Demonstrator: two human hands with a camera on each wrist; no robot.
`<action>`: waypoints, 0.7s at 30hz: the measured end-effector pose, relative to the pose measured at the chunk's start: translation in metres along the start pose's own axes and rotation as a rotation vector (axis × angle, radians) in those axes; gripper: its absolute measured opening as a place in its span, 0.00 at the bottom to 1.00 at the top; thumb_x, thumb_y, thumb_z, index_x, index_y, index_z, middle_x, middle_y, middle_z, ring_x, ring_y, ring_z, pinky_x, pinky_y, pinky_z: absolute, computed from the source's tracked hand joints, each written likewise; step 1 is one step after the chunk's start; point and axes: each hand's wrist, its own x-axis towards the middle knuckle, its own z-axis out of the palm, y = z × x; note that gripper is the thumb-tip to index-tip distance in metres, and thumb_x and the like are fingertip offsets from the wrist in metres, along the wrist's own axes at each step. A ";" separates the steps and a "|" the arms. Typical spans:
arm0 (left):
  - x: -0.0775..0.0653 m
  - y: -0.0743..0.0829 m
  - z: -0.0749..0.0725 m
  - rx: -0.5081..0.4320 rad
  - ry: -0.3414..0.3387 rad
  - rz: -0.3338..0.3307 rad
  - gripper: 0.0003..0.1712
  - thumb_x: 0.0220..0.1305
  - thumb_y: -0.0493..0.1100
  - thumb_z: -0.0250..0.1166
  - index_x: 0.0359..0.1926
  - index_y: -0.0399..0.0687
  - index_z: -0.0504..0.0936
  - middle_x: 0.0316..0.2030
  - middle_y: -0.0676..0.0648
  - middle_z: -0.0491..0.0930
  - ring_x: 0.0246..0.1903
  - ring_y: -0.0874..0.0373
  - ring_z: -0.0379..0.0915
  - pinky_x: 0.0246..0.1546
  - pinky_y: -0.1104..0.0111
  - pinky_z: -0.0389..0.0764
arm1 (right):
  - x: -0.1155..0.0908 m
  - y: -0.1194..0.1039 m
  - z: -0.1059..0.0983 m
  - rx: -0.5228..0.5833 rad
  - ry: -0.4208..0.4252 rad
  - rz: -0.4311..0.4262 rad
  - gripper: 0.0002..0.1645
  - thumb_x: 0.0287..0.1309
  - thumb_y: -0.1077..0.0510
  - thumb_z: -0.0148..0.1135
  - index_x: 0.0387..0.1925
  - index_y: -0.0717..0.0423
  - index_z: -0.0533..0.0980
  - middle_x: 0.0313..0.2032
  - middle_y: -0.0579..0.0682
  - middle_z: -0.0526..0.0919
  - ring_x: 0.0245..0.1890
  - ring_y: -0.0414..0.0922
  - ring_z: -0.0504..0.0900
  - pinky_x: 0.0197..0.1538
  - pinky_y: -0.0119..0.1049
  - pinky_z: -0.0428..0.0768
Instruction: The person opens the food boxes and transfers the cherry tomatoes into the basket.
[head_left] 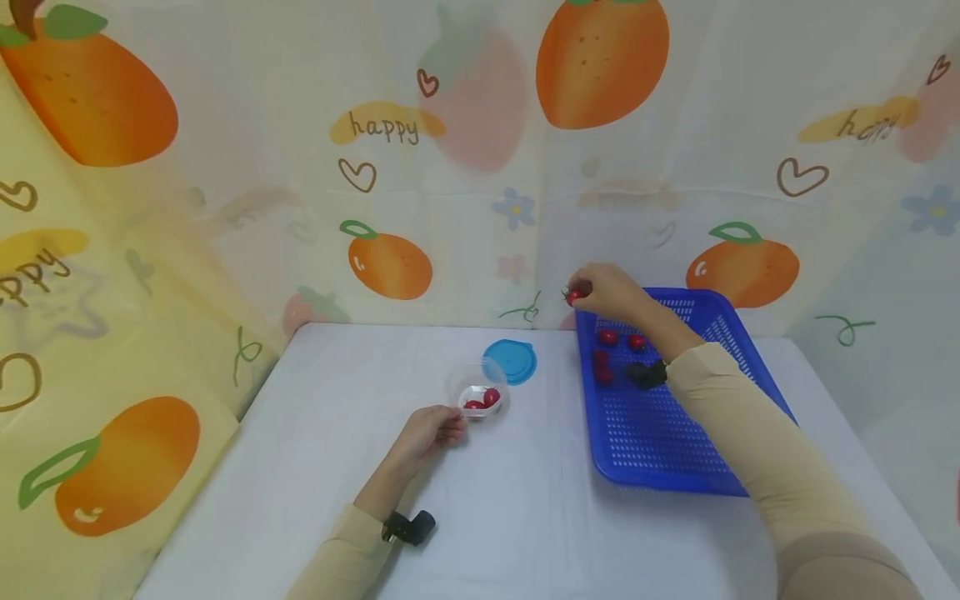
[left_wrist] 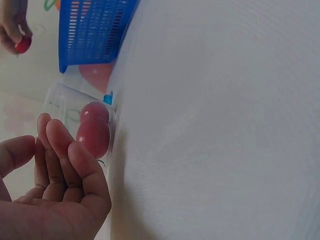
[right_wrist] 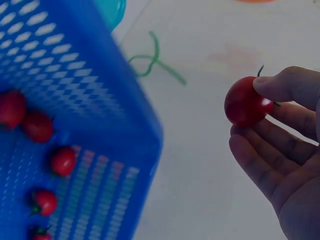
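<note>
My right hand [head_left: 606,292] pinches a red cherry tomato [right_wrist: 245,102] with a green stem between thumb and fingers, above the far left corner of the blue plastic basket [head_left: 607,473]. Several more cherry tomatoes [right_wrist: 63,161] lie inside that basket. On the white table, a clear plastic cup [left_wrist: 62,97] holds red cherry tomatoes [head_left: 491,397]. My left hand [head_left: 429,435] pinches the near left edge of this cup between thumb and fingers. In the left wrist view the fingers [left_wrist: 60,137] partly hide the cup.
A round blue lid [head_left: 510,362] lies on the table [head_left: 315,467] just behind the cup. Close behind the table hangs a fruit-patterned curtain [head_left: 465,208], and another stretch of it runs along the left side.
</note>
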 end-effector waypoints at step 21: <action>0.001 -0.001 0.003 -0.008 0.020 -0.008 0.17 0.68 0.42 0.56 0.47 0.31 0.79 0.31 0.48 0.82 0.33 0.58 0.80 0.38 0.72 0.81 | -0.047 0.092 0.020 0.002 -0.051 0.201 0.17 0.58 0.63 0.62 0.46 0.72 0.78 0.44 0.68 0.83 0.46 0.62 0.80 0.53 0.56 0.78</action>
